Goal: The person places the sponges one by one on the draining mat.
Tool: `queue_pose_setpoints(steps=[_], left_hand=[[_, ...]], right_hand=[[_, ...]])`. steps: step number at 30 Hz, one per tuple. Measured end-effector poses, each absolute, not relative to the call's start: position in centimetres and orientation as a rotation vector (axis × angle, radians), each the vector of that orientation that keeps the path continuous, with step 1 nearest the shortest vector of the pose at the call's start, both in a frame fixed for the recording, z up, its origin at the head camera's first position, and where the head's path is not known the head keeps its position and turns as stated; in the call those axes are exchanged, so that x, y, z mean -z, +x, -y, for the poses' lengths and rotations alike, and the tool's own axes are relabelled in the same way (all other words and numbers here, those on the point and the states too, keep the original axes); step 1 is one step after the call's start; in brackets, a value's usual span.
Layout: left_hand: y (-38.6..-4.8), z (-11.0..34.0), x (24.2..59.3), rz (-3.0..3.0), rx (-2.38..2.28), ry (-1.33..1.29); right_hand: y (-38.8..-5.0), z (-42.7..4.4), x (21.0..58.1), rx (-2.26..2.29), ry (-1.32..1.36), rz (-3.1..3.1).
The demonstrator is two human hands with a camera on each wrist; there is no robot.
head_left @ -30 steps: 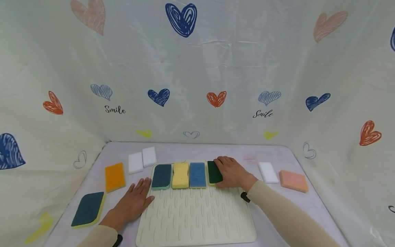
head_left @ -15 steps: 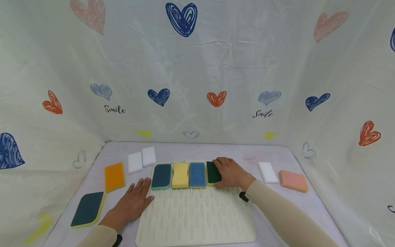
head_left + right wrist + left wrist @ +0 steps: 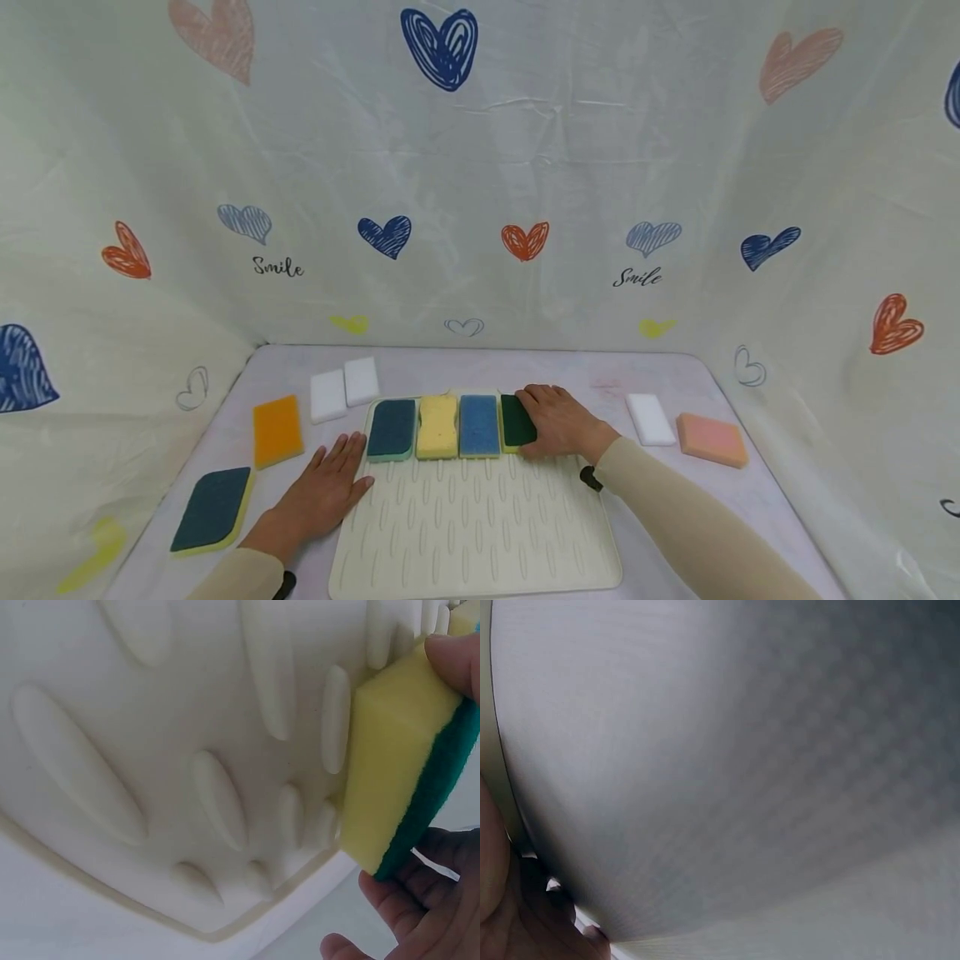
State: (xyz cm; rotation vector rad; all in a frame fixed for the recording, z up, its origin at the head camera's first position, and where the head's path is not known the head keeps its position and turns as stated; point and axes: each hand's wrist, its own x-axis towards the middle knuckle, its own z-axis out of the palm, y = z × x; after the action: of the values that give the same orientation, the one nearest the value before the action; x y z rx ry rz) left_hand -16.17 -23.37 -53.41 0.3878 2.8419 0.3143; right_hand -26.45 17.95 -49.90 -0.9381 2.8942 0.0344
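Note:
My right hand [image 3: 562, 423] grips a yellow scouring sponge [image 3: 517, 422] with a dark green top, thumb at its near end and fingers at its far end. In the right wrist view this scouring sponge [image 3: 390, 761] sits on the ribbed mat [image 3: 172, 720]. It closes a row at the mat's back edge, right of a blue-topped sponge [image 3: 479, 425], a yellow sponge [image 3: 437, 427] and a teal-topped sponge [image 3: 392, 428]. With fingers straight, my left hand [image 3: 324, 492] rests flat at the left edge of the cream mat [image 3: 480, 533]. The left wrist view is mostly blurred.
On the left lie an orange sponge [image 3: 277, 432], a teal-topped yellow sponge [image 3: 212, 508] and two white sponges [image 3: 327, 396]. Another white sponge [image 3: 650, 419] and a pink-orange sponge [image 3: 712, 439] lie on the right. A heart-print curtain [image 3: 465, 183] encloses the table.
The right hand and its green-topped scouring sponge have shifted slightly left, close against the blue-topped sponge. The left hand stays put.

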Motion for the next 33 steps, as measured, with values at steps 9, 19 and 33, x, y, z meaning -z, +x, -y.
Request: queue_pose_setpoints(steps=[9, 19, 33], left_hand=[[-16.0, 23.7, 53.3, -2.864, -0.348, 0.451], [-16.2, 23.6, 53.7, -2.855, -0.332, 0.437], [-16.2, 23.6, 53.7, -2.853, -0.331, 0.443]], right_hand=[[-26.3, -17.8, 49.6, -0.051, -0.87, -2.86], [-25.9, -20.1, 48.5, 0.032, -0.86, -2.904], [-25.4, -31.8, 46.9, -0.235, -0.782, -3.072]])
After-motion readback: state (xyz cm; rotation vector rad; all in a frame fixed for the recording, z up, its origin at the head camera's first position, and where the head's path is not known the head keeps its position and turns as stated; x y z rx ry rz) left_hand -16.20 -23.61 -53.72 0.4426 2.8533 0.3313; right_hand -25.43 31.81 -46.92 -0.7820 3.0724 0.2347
